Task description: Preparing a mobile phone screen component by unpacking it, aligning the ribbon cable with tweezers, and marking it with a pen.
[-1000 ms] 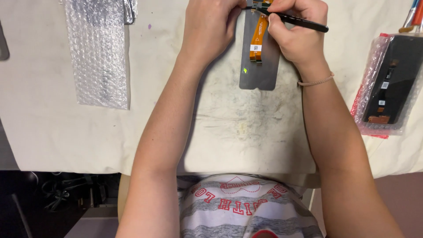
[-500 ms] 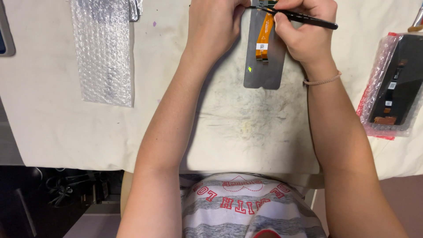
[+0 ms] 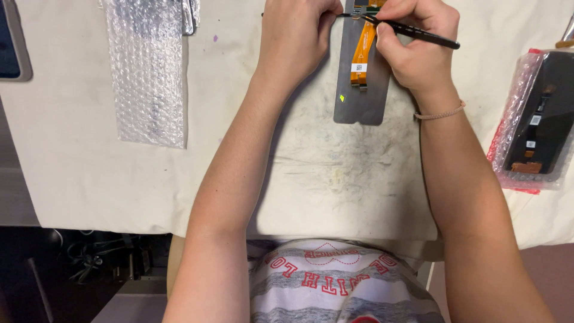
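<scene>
Two hands at the table's far edge: left hand (image 3: 299,39) clenched, pinning the grey phone panel (image 3: 357,90); right hand (image 3: 415,45) gripping black tweezers (image 3: 418,33), tip unmoved on the orange ribbon cable (image 3: 362,51) since earlier. Bubble wrap (image 3: 146,72) lies left.

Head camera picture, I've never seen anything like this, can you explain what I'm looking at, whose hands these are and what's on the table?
The camera sits on a person's head and looks down at their own two bare arms. The left hand steadies the top of a grey phone screen panel lying back up, with an orange flex cable on it. The right hand holds a thin black tool like a pen, tip at the cable's top end. All rests on a stained cream work cloth. A sheet of bubble wrap lies at left; another screen part in a pink bubble bag at right.
</scene>
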